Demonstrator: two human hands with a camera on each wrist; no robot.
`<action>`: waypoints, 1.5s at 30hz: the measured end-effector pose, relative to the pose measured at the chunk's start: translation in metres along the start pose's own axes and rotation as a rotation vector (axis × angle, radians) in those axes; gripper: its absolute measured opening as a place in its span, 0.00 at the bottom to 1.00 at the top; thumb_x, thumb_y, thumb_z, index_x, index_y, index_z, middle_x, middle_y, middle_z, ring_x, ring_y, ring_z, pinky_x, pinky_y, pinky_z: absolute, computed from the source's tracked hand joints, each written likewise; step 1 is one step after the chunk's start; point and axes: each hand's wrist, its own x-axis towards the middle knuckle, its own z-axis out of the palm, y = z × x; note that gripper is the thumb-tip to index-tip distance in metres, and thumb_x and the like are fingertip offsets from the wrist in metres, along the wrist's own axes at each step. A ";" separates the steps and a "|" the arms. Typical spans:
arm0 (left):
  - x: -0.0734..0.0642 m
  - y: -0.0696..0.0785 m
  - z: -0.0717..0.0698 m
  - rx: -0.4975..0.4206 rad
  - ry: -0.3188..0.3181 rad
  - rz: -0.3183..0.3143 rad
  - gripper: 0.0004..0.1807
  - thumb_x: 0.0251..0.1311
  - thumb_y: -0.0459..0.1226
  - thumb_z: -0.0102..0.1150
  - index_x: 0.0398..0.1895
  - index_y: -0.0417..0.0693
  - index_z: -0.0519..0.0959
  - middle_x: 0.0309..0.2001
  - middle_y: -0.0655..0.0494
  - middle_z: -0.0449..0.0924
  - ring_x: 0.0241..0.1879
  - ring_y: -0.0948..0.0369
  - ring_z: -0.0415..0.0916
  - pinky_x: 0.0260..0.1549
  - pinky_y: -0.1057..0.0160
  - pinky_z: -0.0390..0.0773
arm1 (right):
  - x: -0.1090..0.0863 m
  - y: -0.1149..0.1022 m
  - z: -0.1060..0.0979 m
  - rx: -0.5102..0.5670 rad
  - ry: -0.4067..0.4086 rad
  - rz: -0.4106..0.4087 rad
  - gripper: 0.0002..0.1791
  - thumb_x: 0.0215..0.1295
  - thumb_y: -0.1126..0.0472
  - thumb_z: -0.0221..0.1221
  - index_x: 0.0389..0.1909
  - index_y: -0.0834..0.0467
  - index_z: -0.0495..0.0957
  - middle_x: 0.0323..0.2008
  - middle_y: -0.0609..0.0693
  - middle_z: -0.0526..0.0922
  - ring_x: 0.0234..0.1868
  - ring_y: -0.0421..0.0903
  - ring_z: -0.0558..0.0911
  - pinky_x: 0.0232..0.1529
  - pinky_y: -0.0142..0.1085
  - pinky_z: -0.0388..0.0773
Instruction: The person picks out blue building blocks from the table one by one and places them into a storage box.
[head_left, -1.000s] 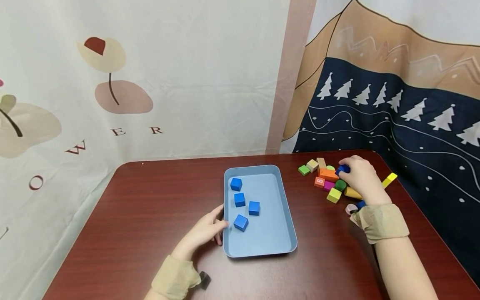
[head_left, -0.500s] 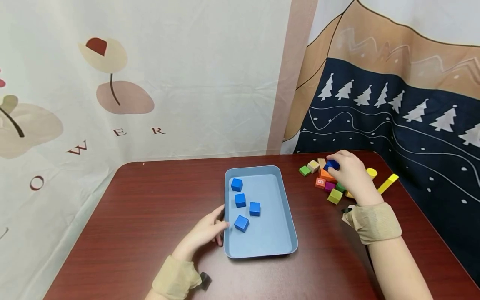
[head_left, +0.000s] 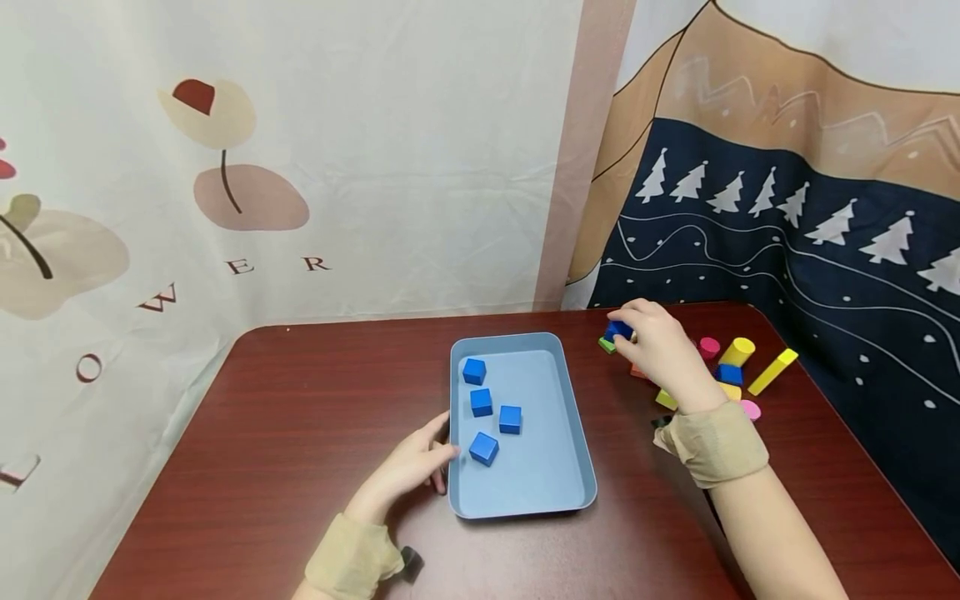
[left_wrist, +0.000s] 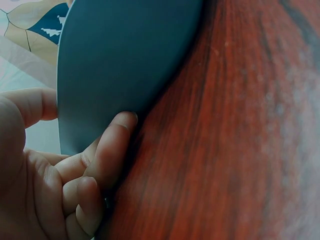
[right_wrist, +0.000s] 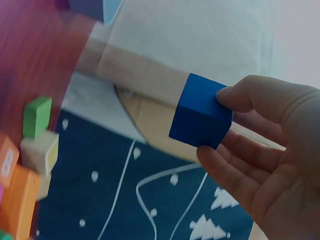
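Note:
Between thumb and fingertips, my right hand [head_left: 663,350] pinches a blue cube [right_wrist: 202,110], raised over the far right of the table. The right wrist view shows its near faces in full. A light blue tray [head_left: 551,450] lies mid-table with several blue cubes [head_left: 483,448] inside it, mostly toward its left side. My left hand [head_left: 405,462] holds the tray's left side, thumb over the rim and fingertips against the outer wall [left_wrist: 120,60], as the left wrist view shows.
Colourful blocks crowd the table's right end, partly hidden by my right hand: a yellow cylinder [head_left: 737,352], a long yellow block [head_left: 772,372], another blue block [head_left: 729,374], a green block [right_wrist: 37,117] and an orange one [right_wrist: 21,205]. Printed curtains [head_left: 420,167] hang behind the table [head_left: 300,417].
The right hand has moved left across the pile with the blue cube, uncovering yellow, pink and blue blocks behind it. My left hand and the tray stay in place.

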 end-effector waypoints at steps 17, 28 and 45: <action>0.001 0.002 -0.001 0.004 -0.007 0.001 0.36 0.65 0.39 0.54 0.73 0.40 0.54 0.18 0.53 0.76 0.13 0.54 0.75 0.15 0.59 0.74 | 0.022 -0.055 0.024 0.032 -0.016 -0.155 0.16 0.58 0.68 0.64 0.48 0.64 0.81 0.45 0.58 0.78 0.46 0.53 0.76 0.46 0.44 0.78; -0.001 0.001 0.003 0.013 0.005 -0.002 0.35 0.65 0.39 0.54 0.73 0.41 0.55 0.17 0.53 0.76 0.13 0.54 0.75 0.15 0.59 0.74 | 0.033 -0.075 0.040 0.083 -0.072 -0.166 0.16 0.58 0.67 0.65 0.49 0.62 0.82 0.44 0.55 0.78 0.44 0.50 0.76 0.46 0.40 0.78; -0.001 0.003 0.003 0.021 0.011 -0.012 0.36 0.65 0.39 0.54 0.73 0.40 0.54 0.16 0.53 0.75 0.13 0.55 0.74 0.15 0.60 0.73 | 0.044 -0.082 0.067 0.139 -0.196 -0.096 0.15 0.58 0.66 0.66 0.48 0.61 0.83 0.44 0.53 0.79 0.43 0.47 0.78 0.47 0.38 0.78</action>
